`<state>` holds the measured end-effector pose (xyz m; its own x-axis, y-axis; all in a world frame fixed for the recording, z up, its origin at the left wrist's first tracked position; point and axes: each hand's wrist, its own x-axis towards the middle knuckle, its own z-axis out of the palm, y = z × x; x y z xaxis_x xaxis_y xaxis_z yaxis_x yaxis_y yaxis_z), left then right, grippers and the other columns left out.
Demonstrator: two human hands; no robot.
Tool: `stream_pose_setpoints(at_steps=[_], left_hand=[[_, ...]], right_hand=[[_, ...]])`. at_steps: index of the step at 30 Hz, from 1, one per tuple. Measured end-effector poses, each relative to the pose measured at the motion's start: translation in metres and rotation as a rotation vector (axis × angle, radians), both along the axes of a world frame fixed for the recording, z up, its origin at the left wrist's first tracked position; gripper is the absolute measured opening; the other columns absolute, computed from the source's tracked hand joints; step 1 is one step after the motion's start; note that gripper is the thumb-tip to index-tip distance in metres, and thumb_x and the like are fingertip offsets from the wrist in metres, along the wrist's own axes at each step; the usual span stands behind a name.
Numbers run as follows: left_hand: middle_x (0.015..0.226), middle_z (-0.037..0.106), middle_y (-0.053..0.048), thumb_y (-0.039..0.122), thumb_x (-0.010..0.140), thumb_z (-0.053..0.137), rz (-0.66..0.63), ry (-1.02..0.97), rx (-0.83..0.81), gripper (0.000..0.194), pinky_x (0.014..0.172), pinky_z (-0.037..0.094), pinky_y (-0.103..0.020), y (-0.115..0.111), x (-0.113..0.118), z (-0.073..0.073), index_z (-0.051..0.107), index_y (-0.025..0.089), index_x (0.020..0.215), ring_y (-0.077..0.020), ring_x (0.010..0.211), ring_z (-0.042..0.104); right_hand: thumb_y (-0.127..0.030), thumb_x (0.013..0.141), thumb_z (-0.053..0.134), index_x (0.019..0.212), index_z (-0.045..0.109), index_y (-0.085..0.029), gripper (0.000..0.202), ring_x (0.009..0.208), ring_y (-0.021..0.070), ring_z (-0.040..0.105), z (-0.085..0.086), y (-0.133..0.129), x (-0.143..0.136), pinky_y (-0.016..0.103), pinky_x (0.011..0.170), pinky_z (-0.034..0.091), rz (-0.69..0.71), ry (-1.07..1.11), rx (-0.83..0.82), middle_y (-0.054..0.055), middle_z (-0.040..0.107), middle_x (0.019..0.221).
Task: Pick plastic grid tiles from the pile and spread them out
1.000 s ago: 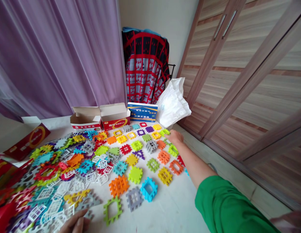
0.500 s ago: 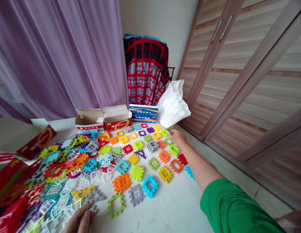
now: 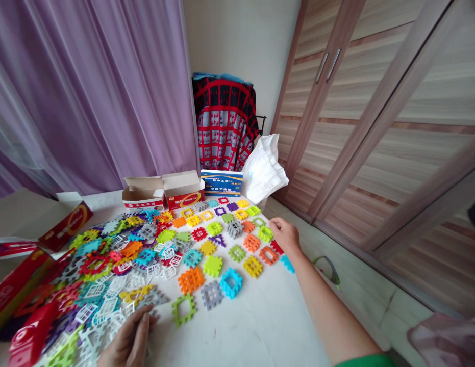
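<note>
Colourful notched plastic tiles cover the pale table (image 3: 260, 316). My right hand (image 3: 285, 233) is at the table's right edge, beside a lime tile (image 3: 265, 234); its fingers curl inward, and whether they hold anything is hidden. At the bottom left, my left hand (image 3: 132, 339) has its fingers pressed together near a grey triangular tile (image 3: 156, 295); a small dark grey bit shows at the fingertips, too hidden to name. Between the hands lie a green frame tile (image 3: 184, 309), a grey window tile (image 3: 212, 295) and a blue tile (image 3: 231, 283).
A mixed heap of tiles and white window pieces (image 3: 107, 306) fills the left. Open red boxes (image 3: 183, 198), a blue box (image 3: 222, 184) and a white bag (image 3: 262, 171) line the back. A red object (image 3: 32, 331) lies at the lower left.
My right hand has drawn back from the far right corner of the tiles toward me. The camera view has shifted slightly. My left hand stays near the grey triangular tile.
</note>
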<state>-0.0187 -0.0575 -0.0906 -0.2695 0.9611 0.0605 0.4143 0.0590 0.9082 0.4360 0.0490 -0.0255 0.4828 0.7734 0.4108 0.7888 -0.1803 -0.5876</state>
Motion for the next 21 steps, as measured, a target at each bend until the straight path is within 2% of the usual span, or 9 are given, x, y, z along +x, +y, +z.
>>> stream_pose_setpoints(at_steps=[4,8,11,15,21], left_hand=[[0.075,0.078,0.001,0.073,0.066,0.06,-0.019,0.101,0.134,0.052,0.061,0.061,-0.024,0.001,0.007,0.004,0.074,0.029,0.09,-0.0215,0.066,0.075],[0.073,0.078,0.003,0.066,0.074,0.057,-0.035,0.225,0.225,0.043,0.058,0.059,-0.021,0.001,0.01,0.005,0.073,0.03,0.089,-0.02,0.067,0.075],[0.073,0.078,0.004,0.064,0.076,0.055,-0.053,0.286,0.264,0.04,0.057,0.059,-0.02,0.001,0.01,0.004,0.072,0.03,0.091,-0.019,0.067,0.075],[0.074,0.078,0.005,0.064,0.079,0.054,-0.068,0.333,0.309,0.04,0.058,0.058,-0.019,-0.001,0.009,0.0,0.071,0.031,0.093,-0.018,0.067,0.075],[0.075,0.078,0.006,0.06,0.083,0.053,-0.078,0.408,0.351,0.037,0.059,0.057,-0.018,-0.001,0.007,-0.006,0.07,0.031,0.097,-0.0158,0.068,0.075]], right_hand=[[-0.048,0.082,0.051,0.084,0.074,-0.019,0.037,0.057,0.0176,0.061,-0.029,-0.034,-0.028,0.026,0.058,0.045,0.01,0.159,0.256,0.003,0.07,0.063],[-0.043,0.085,0.051,0.077,0.073,-0.019,0.034,0.05,0.0148,0.057,-0.048,-0.053,-0.064,0.024,0.054,0.043,0.092,0.079,0.369,0.003,0.066,0.055],[-0.034,0.088,0.051,0.075,0.072,-0.019,0.029,0.048,0.0131,0.056,-0.05,-0.057,-0.084,0.023,0.053,0.041,0.183,-0.054,0.406,0.002,0.065,0.054],[-0.026,0.09,0.05,0.075,0.072,-0.02,0.027,0.05,0.012,0.058,-0.048,-0.059,-0.096,0.021,0.055,0.041,0.302,-0.16,0.426,0.001,0.066,0.056],[-0.03,0.088,0.052,0.073,0.072,-0.02,0.028,0.044,0.0109,0.052,-0.049,-0.061,-0.091,0.021,0.051,0.039,0.261,-0.087,0.446,0.0,0.061,0.05]])
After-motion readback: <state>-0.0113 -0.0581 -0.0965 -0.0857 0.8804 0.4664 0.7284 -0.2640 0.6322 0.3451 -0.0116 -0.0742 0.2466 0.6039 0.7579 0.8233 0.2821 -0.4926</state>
